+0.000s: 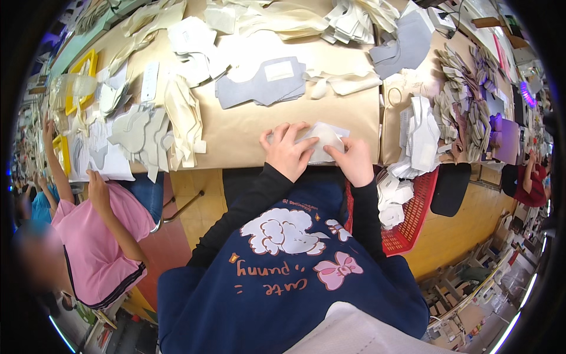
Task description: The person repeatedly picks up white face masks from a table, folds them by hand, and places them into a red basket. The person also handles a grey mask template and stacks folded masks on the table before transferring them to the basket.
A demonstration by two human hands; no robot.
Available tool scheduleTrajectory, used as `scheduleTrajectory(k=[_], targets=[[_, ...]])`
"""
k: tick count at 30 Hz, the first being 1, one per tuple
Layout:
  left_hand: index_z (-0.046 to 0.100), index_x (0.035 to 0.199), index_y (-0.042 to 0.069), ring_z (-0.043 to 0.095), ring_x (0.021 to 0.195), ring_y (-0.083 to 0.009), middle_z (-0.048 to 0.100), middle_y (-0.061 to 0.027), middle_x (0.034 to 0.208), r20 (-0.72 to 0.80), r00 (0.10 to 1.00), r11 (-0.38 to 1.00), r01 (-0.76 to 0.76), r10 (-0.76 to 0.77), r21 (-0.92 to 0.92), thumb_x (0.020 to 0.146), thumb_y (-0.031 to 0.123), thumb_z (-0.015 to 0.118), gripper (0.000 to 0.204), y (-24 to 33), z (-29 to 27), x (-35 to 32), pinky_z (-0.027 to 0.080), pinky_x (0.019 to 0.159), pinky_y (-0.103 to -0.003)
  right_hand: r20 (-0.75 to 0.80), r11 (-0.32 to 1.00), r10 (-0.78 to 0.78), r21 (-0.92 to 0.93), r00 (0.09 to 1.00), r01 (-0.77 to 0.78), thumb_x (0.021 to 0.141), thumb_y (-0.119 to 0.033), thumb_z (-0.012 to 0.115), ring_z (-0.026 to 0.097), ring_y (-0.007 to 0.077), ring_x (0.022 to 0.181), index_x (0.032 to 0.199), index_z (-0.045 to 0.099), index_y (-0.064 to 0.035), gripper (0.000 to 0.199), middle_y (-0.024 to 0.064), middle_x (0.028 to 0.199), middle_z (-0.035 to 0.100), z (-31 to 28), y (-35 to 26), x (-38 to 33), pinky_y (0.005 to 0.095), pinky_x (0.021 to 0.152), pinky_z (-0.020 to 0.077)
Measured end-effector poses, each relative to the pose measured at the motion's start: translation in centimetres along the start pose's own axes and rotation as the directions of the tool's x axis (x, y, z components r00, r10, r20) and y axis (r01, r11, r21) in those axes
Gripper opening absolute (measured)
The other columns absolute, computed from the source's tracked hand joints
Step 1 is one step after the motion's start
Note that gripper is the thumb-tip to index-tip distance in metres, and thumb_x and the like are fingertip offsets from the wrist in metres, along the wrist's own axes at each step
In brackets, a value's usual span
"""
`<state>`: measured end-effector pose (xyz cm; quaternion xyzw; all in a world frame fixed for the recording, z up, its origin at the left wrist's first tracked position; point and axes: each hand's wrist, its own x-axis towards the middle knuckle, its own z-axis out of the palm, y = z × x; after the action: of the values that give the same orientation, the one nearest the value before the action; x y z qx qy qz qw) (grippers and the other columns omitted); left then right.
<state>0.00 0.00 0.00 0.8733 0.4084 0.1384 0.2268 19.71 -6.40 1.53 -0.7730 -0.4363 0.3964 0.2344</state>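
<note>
At the table's near edge lies a small white, partly see-through sheet piece [324,137] with a cream piece on top. My left hand [289,148] rests to its left, fingers spread and bent, with the index fingertip and thumb touching the piece's left side. My right hand [352,159] pinches the piece's right edge between thumb and fingers. Just beyond my hands is a stack of grey cut pieces [259,82] with a small white rectangle on top. Cream cut strips [354,82] lie to the right of that stack.
Grey pieces [138,133] and a cream bundle [184,115] lie to the left. On the right are a white stack [421,133] and several rows of bundled strips [466,94]. A red basket [413,227] stands below the table. A person in pink [103,236] works at my left.
</note>
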Motion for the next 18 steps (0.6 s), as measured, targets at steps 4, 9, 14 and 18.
scheduleTrajectory(k=[4, 9, 14, 18], targets=[[0.074, 0.119, 0.035, 0.036, 0.136, -0.0312, 0.044, -0.0033, 0.153, -0.020, 1.000, 1.000, 0.023, -0.023, -0.004, 0.074, 0.035, 0.082, 0.046, 0.5, -1.0, 1.1, 0.021, 0.106, -0.056, 0.057, 0.985, 0.112, 0.124, 0.992, -0.119, 0.090, -0.028, 0.072, 0.060, 0.0154, 0.049, 0.082, 0.074, 0.0024, 0.031, 0.0072, 0.062, 0.070, -1.6, -0.6, -0.8, 0.0327, 0.051, 0.0456], [0.071, 0.124, 0.038, 0.022, 0.146, -0.0386, 0.025, -0.0057, 0.164, 0.037, 0.997, 0.997, 0.070, -0.071, 0.024, 0.072, 0.037, 0.085, 0.054, 1.0, -1.3, 1.7, 0.022, 0.103, -0.069, 0.030, 0.955, 0.217, 0.199, 0.976, -0.219, 0.089, -0.028, 0.073, 0.058, 0.0118, 0.048, 0.082, 0.075, -0.0002, 0.029, 0.0034, 0.059, 0.067, -2.5, -0.2, -1.8, 0.0300, 0.051, 0.0448], [0.068, 0.126, 0.043, 0.004, 0.151, -0.0447, 0.010, -0.0063, 0.169, 0.088, 0.991, 0.992, 0.093, -0.100, 0.081, 0.070, 0.042, 0.087, 0.059, 0.8, -1.6, 2.0, 0.020, 0.103, -0.075, -0.086, 0.967, 0.250, -0.026, 0.964, -0.253, 0.086, -0.036, 0.076, 0.064, 0.0161, 0.052, 0.078, 0.076, -0.0042, 0.032, 0.0030, 0.059, 0.068, -2.3, -0.6, -2.1, 0.0332, 0.054, 0.0475], [0.068, 0.127, 0.044, 0.001, 0.152, -0.0461, 0.010, -0.0069, 0.169, 0.106, 0.989, 0.993, 0.095, -0.102, 0.072, 0.071, 0.042, 0.087, 0.060, 0.9, -1.5, 1.9, 0.019, 0.103, -0.077, -0.204, 0.974, 0.193, -0.079, 0.960, -0.212, 0.085, -0.038, 0.077, 0.066, 0.0231, 0.055, 0.075, 0.075, -0.0054, 0.034, 0.0051, 0.060, 0.067, -2.2, -1.2, -2.5, 0.0368, 0.056, 0.0496]])
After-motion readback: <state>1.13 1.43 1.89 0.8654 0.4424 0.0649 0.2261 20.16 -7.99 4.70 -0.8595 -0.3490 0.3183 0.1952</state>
